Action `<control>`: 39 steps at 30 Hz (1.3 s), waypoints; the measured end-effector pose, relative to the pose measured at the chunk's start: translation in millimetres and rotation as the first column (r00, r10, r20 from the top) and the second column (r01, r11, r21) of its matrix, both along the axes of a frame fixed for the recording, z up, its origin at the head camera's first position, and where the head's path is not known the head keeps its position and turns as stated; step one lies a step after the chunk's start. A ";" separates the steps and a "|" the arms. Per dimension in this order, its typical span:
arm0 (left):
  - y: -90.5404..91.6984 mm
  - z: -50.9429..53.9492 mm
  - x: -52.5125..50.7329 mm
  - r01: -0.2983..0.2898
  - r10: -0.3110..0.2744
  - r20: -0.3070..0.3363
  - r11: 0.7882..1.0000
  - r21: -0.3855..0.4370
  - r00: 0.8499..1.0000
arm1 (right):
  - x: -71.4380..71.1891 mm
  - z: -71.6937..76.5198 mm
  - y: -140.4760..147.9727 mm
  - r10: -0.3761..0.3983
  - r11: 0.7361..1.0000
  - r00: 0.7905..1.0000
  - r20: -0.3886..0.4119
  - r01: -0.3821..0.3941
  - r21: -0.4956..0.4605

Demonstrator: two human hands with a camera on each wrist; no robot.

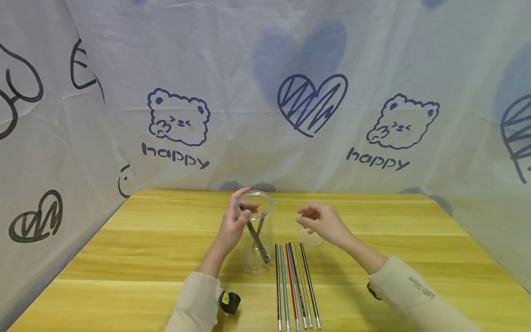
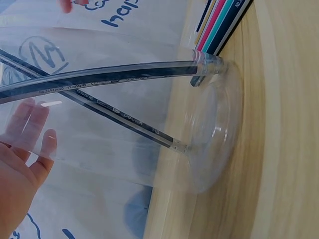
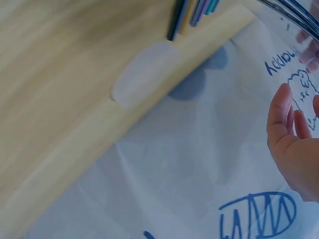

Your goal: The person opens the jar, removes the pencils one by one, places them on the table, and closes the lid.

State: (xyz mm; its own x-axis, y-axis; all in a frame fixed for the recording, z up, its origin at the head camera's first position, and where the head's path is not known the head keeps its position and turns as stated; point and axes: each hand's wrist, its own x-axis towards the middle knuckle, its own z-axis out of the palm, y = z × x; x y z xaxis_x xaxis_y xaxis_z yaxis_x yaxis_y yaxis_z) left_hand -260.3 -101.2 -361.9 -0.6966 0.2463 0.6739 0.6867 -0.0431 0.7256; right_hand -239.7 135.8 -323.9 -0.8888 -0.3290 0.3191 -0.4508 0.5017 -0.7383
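Observation:
Around the upper part of a clear plastic jar (image 1: 249,266), my left hand (image 1: 233,226) grips with thumb in front and fingers behind. Two dark pencils (image 2: 134,73) lean crosswise inside it, their silver-ferruled ends at the base. The jar stands upright and its top is uncovered. My right hand (image 1: 325,224) hovers to the right of the jar, fingers loosely bent, holding nothing. Below it, a round translucent lid (image 3: 144,74) lies flat on the table. A row of several pencils (image 1: 293,281), dark, teal, red, blue and tan, lies in front of the lid.
The wood-grain table (image 1: 137,258) reaches back to a white cloth backdrop (image 1: 240,152) with printed hearts and bears. More cloth hangs along both sides. A black wrist strap device (image 1: 229,302) sits at the left cuff.

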 end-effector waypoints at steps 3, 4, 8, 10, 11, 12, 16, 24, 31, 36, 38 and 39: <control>-0.3 -0.9 -0.2 0.003 -0.003 0.003 1.000 0.015 1.000 | -0.9 6.7 -5.4 0.011 1.000 0.998 -0.059 -0.010 0.022; -0.4 -1.3 -0.4 0.006 -0.006 0.005 1.000 0.021 1.000 | -1.1 8.9 -7.4 0.013 1.000 0.997 -0.075 -0.011 0.025; 0.2 -1.4 -0.3 0.010 -0.010 0.008 0.999 0.032 1.000 | -0.9 17.5 -14.0 0.023 0.999 0.992 -0.123 -0.020 0.028; 0.7 -1.4 -0.4 0.010 -0.011 0.009 0.999 0.035 1.000 | -0.5 21.7 -16.8 0.027 0.999 0.989 -0.143 -0.024 0.023; 0.9 -1.2 -0.2 0.006 -0.006 0.008 0.999 0.035 1.000 | -0.3 23.7 -18.1 0.031 0.999 0.988 -0.153 -0.028 0.019; 1.2 -0.9 -0.1 0.003 -0.003 0.008 0.999 0.035 1.000 | -0.3 25.6 -19.6 0.032 0.999 0.986 -0.163 -0.029 0.015; 1.8 0.0 0.7 -0.007 0.007 0.010 0.999 0.036 1.000 | 0.7 32.1 -24.7 0.038 0.999 0.978 -0.204 -0.035 0.016; 1.5 0.6 1.3 -0.003 0.002 0.029 0.999 0.036 1.000 | 1.9 38.6 -34.9 0.098 0.995 0.947 -0.305 -0.101 0.003; 1.2 1.0 1.9 0.003 -0.004 0.033 0.999 0.032 0.999 | 3.1 42.7 -43.1 0.166 0.983 0.909 -0.381 -0.184 -0.010; 1.0 0.4 2.1 -0.001 0.000 0.026 1.000 0.028 1.000 | 3.5 44.2 -48.0 0.234 0.971 0.876 -0.422 -0.228 0.067; 1.0 0.5 2.2 -0.002 0.002 0.023 1.000 0.026 1.000 | 2.6 43.7 -49.8 0.261 0.965 0.858 -0.442 -0.235 0.113; 0.9 0.4 2.2 -0.001 0.000 0.022 1.000 0.026 1.000 | 2.2 43.4 -50.6 0.272 0.962 0.849 -0.453 -0.237 0.133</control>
State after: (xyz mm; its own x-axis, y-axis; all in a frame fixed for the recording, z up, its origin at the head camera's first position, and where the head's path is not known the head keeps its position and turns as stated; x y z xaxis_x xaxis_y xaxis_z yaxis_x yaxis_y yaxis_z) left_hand -258.1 -100.3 -361.5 -0.7113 0.2283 0.6648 0.6709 -0.0617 0.7390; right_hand -237.5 85.2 -280.5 -0.5264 -0.5597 0.6400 -0.8500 0.3645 -0.3803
